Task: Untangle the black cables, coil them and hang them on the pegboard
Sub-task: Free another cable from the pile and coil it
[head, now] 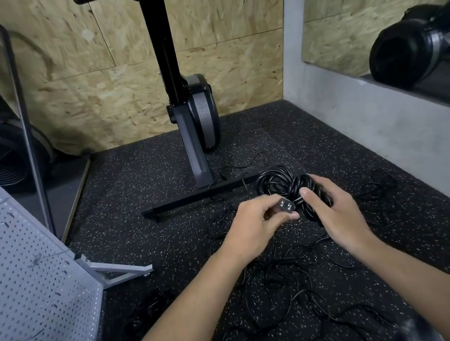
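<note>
1. The right hand [338,211] grips a wound black coil [280,180], thumb across its waist.
2. The left hand [253,224] pinches the coil's plug [286,207], just beside that grip.
3. Below the grip, loose cables [286,266] lie tangled on the floor [160,180].
4. The pegboard [11,263], well left of the grip, shows no hung cable; a dark bundle [151,306] near its foot is possibly a finished coil.
5. Judged stage: early, with most of the untangling and all of the hanging left.

Soft, even indoor light brightens the chipboard wall [83,104] behind the exercise machine [193,110]. The speckled floor [137,184] in front of it stays dim, so the black cables [277,182] barely stand out. Shadows are faint. Left of the machine the pegboard [13,277] bows with wide-angle distortion. Far right of it the mirror [389,26] image looks soft, and the near right corner smears.
</note>
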A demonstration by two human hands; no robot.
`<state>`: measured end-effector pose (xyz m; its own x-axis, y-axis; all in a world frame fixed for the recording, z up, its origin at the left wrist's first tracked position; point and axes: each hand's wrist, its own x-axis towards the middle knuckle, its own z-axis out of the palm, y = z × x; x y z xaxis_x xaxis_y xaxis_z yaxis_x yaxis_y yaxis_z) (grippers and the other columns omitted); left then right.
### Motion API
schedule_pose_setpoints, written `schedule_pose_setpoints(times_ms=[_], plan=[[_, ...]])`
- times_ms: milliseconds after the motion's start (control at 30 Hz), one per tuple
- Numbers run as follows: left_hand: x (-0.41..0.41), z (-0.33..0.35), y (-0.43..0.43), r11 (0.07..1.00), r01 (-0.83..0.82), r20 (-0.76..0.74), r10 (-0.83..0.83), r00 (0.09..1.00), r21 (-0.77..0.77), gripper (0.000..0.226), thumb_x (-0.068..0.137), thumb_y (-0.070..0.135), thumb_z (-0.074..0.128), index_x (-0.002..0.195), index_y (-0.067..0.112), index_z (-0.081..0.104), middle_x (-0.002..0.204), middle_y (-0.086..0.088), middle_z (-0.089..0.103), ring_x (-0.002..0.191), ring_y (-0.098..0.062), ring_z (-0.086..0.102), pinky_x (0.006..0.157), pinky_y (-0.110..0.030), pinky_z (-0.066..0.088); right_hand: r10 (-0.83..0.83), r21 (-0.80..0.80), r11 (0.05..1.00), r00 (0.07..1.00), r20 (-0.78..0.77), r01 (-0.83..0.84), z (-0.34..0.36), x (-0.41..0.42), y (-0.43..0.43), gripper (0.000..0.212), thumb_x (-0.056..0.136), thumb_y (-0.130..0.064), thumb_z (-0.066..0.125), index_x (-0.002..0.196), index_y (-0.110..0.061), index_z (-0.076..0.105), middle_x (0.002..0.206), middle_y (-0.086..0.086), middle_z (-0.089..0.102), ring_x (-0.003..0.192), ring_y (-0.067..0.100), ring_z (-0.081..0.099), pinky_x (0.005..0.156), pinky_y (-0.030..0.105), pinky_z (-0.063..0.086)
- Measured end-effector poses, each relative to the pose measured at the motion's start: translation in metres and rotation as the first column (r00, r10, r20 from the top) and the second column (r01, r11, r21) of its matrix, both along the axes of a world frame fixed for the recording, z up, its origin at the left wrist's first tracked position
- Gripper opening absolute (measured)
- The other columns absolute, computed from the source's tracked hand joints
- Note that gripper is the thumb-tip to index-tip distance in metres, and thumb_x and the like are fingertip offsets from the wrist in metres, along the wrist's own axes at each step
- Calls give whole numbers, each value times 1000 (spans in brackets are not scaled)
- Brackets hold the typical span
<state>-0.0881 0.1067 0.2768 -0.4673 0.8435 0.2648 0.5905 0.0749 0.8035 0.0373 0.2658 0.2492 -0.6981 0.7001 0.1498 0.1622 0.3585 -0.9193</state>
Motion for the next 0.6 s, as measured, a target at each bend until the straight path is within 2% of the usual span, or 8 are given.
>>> schedule_pose_setpoints(times_ms=[67, 133, 233, 367, 467, 533, 600], plan=[[0, 1, 1, 998, -37, -30, 39, 999, 56, 17, 86, 31, 83, 101, 22, 82, 98, 3, 65, 90, -10, 61, 86, -26, 51, -4, -9, 1000, 1000, -16, 4, 0, 0, 1, 52, 93, -64, 60, 141, -42, 58, 133, -20, 65, 126, 3, 59, 112, 44, 47], [-1, 5, 1, 991, -61, 39, 57, 998, 117, 22, 78, 28, 90, 99, 21, 84, 96, 8, 71, 88, -9, 65, 86, -23, 52, -10, -22, 1000, 1000, -29, 9, 0, -1, 2, 54, 92, -67, 59, 140, -41, 58, 132, -20, 66, 125, 2, 60, 112, 44, 48], [-4, 9, 1, 988, -87, 173, 64, 983, 129, 29, 72, 22, 95, 99, 19, 84, 84, 7, 79, 80, -4, 72, 81, -20, 54, 11, -54, 998, 999, -53, -14, 0, -2, -1, 40, 99, -51, 62, 137, -38, 62, 126, -21, 69, 119, -3, 62, 111, 40, 49], [-6, 9, 4, 978, -70, 367, -7, 930, 196, 24, 85, 3, 83, 108, 6, 79, 93, -8, 81, 87, -25, 78, 84, -36, 63, -8, -82, 997, 998, -65, 3, -1, -3, -3, 33, 101, -46, 61, 133, -39, 63, 121, -22, 70, 116, -4, 63, 110, 39, 49], [-7, 5, 7, 977, -108, 349, 39, 936, 183, 24, 96, 3, 71, 119, 9, 76, 99, -5, 81, 92, -22, 78, 87, -32, 61, -35, -103, 994, 996, -85, 26, 1, -3, 0, 35, 101, -47, 61, 134, -37, 64, 120, -20, 71, 115, -2, 64, 110, 41, 50], [-8, 5, 7, 976, -137, 327, 75, 942, 170, 28, 100, 6, 66, 128, 11, 72, 99, -3, 80, 88, -16, 76, 85, -27, 59, -44, -108, 994, 995, -88, 34, 2, -3, 1, 36, 101, -47, 61, 135, -37, 63, 121, -19, 71, 115, -1, 64, 110, 42, 50], [-8, 6, 7, 976, -154, 306, 102, 947, 152, 33, 102, 12, 66, 134, 17, 67, 95, -1, 80, 84, -14, 75, 87, -28, 58, -40, -123, 992, 995, -96, 28, 1, -4, 1, 36, 101, -48, 61, 135, -38, 64, 122, -18, 71, 117, 1, 64, 110, 43, 50]])
